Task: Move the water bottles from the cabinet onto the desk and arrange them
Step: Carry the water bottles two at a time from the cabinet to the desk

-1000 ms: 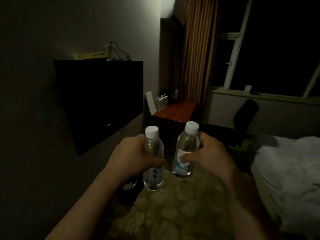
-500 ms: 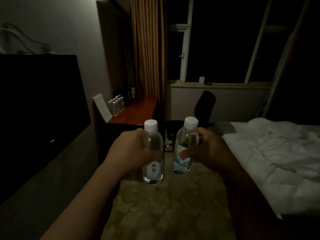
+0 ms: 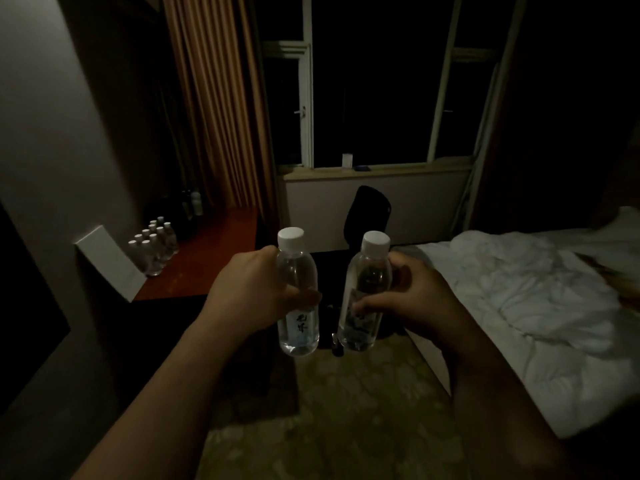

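Observation:
My left hand [image 3: 252, 296] grips a clear water bottle [image 3: 297, 292] with a white cap, held upright in front of me. My right hand [image 3: 412, 299] grips a second clear bottle [image 3: 365, 292], tilted slightly left. Both bottles hang in the air above the floor, close together. Ahead on the left is the reddish wooden desk [image 3: 211, 258]. On it, near the wall, stand several small water bottles in two rows [image 3: 154, 245].
A white box [image 3: 109, 261] leans against the wall at the desk's near end. Dark items stand at the desk's far end [image 3: 188, 206]. A black chair [image 3: 367, 213] stands below the window. A bed with white bedding [image 3: 536, 292] fills the right. Patterned carpet lies ahead.
The view has swung right and moved forward; the desk and its bottles are nearer and the dark screen has slid off to the left. Both hands still hold their bottles.

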Available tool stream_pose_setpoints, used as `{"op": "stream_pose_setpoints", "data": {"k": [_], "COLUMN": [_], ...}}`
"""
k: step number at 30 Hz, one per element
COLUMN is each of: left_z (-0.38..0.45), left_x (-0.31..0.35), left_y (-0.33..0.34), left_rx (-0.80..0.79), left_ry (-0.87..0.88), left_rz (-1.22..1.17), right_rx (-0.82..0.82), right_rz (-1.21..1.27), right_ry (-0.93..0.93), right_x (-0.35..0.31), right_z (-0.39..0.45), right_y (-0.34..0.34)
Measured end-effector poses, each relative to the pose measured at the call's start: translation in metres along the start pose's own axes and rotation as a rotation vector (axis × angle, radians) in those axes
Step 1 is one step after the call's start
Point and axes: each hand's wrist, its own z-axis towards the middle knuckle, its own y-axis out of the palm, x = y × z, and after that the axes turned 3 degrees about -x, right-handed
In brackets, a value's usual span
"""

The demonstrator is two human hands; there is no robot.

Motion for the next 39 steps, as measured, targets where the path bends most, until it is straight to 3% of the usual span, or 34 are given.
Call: {"op": "stream_pose_setpoints", "data": {"k": [9,22,29,39], "left_z": [0.152,0.408,0.499,0.626], "left_x": [-0.053,-0.110,-0.178,-0.327], "left_y": [0.032,0.048,0.060,0.060], "left_rx": [-0.001,0.190,0.179,0.288], "left_ry": [-0.062,-0.205,-0.323,-0.444], "left_rz": [-0.040,0.027,0.058,0.072], "right_rx": [-0.039,-0.260,-0.375,-0.504], "right_rz": [0.040,0.020,-0.012,-0.102], "right_ry": [0.057,-0.109,-0.131,-0.198], "right_x": [0.052,0.103,0.127,0.138], "right_z": [0.169,0.478,0.602,0.788], "right_y": [0.010,0.003,0.049,0.157]}}
